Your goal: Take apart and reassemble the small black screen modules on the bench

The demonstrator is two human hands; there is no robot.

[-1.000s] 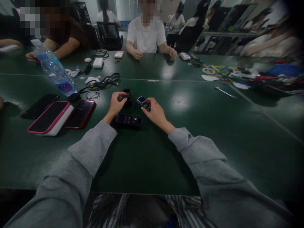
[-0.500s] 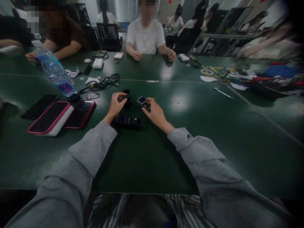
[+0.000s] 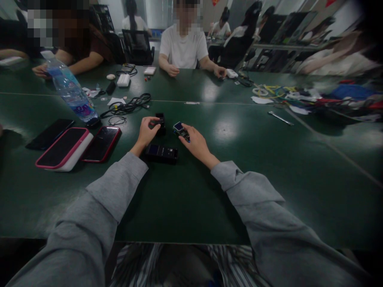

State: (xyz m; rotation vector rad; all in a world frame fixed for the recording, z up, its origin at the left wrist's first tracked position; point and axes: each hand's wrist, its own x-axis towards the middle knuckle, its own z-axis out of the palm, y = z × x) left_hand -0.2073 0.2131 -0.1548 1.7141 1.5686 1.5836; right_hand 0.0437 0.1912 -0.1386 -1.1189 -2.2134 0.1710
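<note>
My left hand (image 3: pixel 147 130) has its fingers curled at the left side of a small black case (image 3: pixel 160 123) on the green table (image 3: pixel 185 199). A circuit board with a small square screen (image 3: pixel 178 126) lies to the right of that case, and my right hand (image 3: pixel 196 141) grips it along its right side, fingers near the screen. Between my wrists, closer to me, rests a black box-shaped device (image 3: pixel 162 154) with a dark display at its left end.
Phones (image 3: pixel 101 144) lie at the left, beside a tilted plastic bottle (image 3: pixel 70 89) and black cables (image 3: pixel 131 104). A wrench (image 3: pixel 280 118) and a heap of wires (image 3: pixel 317 97) are at the right. Across the table sits a person in white (image 3: pixel 184 48).
The fingers of my right hand have shifted slightly left over the board, closer to its screen. My left hand stays put. Across the table, a person's hand has moved right.
</note>
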